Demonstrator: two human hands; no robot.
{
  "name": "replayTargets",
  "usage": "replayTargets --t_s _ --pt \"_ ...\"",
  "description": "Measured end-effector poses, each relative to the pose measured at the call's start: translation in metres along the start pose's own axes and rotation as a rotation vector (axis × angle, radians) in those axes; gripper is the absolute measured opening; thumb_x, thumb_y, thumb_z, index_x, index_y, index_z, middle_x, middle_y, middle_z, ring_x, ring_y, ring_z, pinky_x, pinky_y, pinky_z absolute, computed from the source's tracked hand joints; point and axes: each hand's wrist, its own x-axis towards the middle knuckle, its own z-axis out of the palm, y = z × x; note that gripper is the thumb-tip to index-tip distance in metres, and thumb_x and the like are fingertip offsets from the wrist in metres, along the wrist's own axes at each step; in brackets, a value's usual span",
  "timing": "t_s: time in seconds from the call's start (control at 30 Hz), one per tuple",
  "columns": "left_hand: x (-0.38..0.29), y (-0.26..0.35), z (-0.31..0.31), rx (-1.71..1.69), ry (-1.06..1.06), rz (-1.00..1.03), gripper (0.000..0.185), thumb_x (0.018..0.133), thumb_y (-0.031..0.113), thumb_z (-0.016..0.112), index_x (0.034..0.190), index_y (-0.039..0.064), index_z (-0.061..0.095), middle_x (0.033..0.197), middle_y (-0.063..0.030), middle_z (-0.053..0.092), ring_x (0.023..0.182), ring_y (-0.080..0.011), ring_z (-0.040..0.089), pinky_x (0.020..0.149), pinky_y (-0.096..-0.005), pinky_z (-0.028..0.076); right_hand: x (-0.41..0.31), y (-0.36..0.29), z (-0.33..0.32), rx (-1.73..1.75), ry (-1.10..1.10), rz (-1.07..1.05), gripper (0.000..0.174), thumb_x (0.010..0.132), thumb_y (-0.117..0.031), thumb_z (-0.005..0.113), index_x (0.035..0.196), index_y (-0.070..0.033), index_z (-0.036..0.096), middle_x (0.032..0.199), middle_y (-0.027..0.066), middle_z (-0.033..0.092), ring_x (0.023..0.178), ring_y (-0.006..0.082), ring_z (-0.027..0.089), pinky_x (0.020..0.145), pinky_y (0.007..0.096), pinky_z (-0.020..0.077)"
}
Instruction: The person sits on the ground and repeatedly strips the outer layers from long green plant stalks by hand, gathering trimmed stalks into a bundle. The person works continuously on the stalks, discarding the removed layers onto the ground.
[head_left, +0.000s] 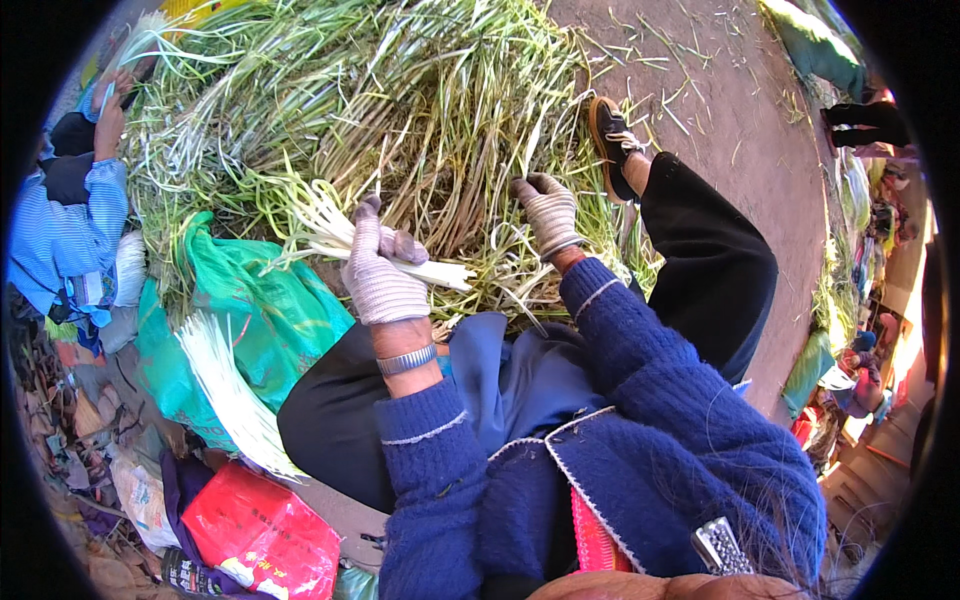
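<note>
My left hand (390, 266), in a striped knit glove with dark fingertips, is closed around a bundle of pale yellow-white stalks (326, 217); their cut ends point right. To its right, my right hand (549, 210), gloved alike, has its fingers bent at the edge of the heap. A pale leaf (532, 146) rises just by its fingertips; I cannot tell whether they pinch it. Before me spreads a large heap of long green leafy stalks (360, 105), brown and tangled in the middle. At my left knee a bundle of white stalks (232, 390) lies partly on a green woven sack (262, 315).
At the left a person in a blue striped top (82, 225) holds pale stalks (146, 37). A red plastic bag (262, 525) lies at lower left beside litter. My shoe (611, 146) rests at the heap's right edge. Other people and goods stand along the far right.
</note>
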Motion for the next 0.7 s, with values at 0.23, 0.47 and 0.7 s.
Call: replayTargets --t_s 0.23,0.47,0.7 --pt "-0.022 0.009 0.008 0.184 0.0 0.065 0.02 0.092 0.02 0.074 0.094 0.004 0.064 0.057 -0.0017 0.051 0.038 -0.0117 0.041 0.037 -0.0293 0.036 -0.066 -0.094 0.023 -0.038 -0.314 -0.418 0.021 0.089 -0.007 0.076 0.107 0.001 0.07 0.091 0.0009 0.072 0.081 0.0058 0.06 0.073 0.0253 0.053" --pt "-0.035 0.015 0.004 0.189 -0.052 0.182 0.019 0.087 0.013 0.077 0.093 -0.001 0.065 0.063 -0.0076 0.061 0.036 -0.0107 0.043 0.034 -0.0274 0.035 -0.103 -0.108 0.021 -0.296 -0.409 -0.635 0.022 0.086 -0.009 0.078 0.105 -0.001 0.071 0.088 0.0107 0.071 0.078 0.0147 0.068 0.072 0.0291 0.0551" --pt "-0.035 0.011 -0.002 0.331 -0.083 0.157 0.014 0.085 0.007 0.077 0.089 -0.001 0.067 0.051 -0.0017 0.051 0.036 -0.0113 0.042 0.035 -0.0269 0.031 -0.113 -0.116 0.018 -0.327 -0.464 -0.648 0.019 0.084 -0.017 0.076 0.099 -0.006 0.071 0.086 0.0147 0.069 0.078 0.0308 0.07 0.07 0.0361 0.0554"
